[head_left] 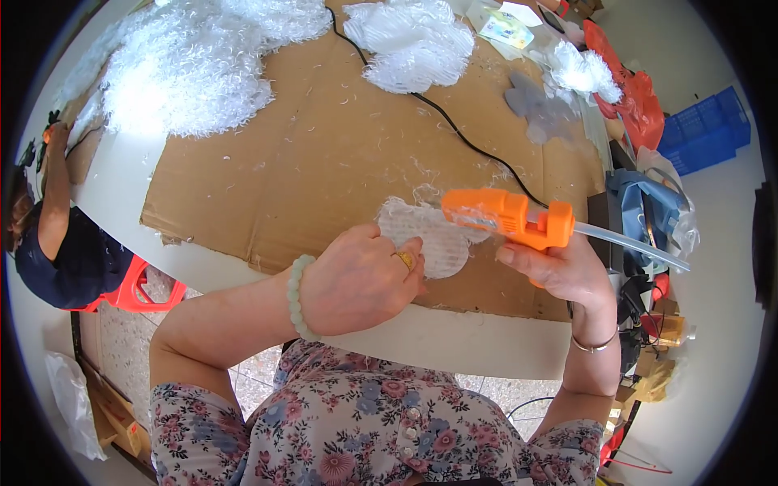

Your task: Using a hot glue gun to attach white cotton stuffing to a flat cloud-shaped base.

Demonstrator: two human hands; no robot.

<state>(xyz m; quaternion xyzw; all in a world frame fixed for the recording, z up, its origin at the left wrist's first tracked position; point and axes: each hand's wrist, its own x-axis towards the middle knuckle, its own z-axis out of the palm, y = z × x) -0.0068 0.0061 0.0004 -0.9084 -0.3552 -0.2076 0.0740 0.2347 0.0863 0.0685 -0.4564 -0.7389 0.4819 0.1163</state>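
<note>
My right hand [559,271] is wrapped round the handle of an orange hot glue gun [494,212]. A long, clear glue stick [632,243] juts out of its back end. Below the gun's front lies a small white piece of ribbed, fringed material [442,249], flat on the cardboard with fuzzy edges. At its left side, my left hand [356,279] has its fingers curled and gripping the piece's near edge. The fingertips are partly hidden under the hand. The gun's nozzle is hard to make out against the white material.
Brown cardboard [308,194] covers much of the white table [478,340]. A heap of white shredded fringe [186,65] and a pile of white pieces [413,44] lie at the far side. A black cord [462,134] crosses the cardboard. Another person [61,235] sits at left.
</note>
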